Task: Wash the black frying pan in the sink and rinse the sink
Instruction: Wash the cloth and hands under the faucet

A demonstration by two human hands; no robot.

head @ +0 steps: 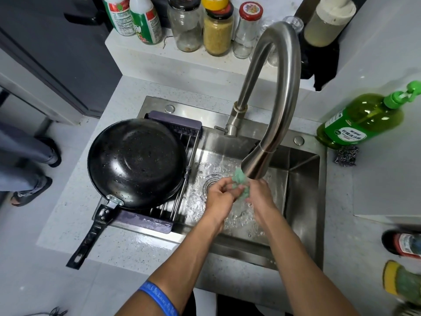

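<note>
The black frying pan (136,161) lies upside down on a purple drying rack (175,124) across the left part of the steel sink (303,179), its handle pointing toward the near left. Under the curved faucet (273,92), whose spout hangs over the middle of the basin, my left hand (219,195) and my right hand (259,193) are together. Both grip a crumpled green scrub cloth (239,180) between them. Water covers the sink floor around the drain (210,182).
A green dish soap bottle (362,119) lies on the counter right of the sink, with a steel wool pad (346,155) below it. Jars and bottles (217,28) stand on the back ledge. A person's feet (32,169) show at the left.
</note>
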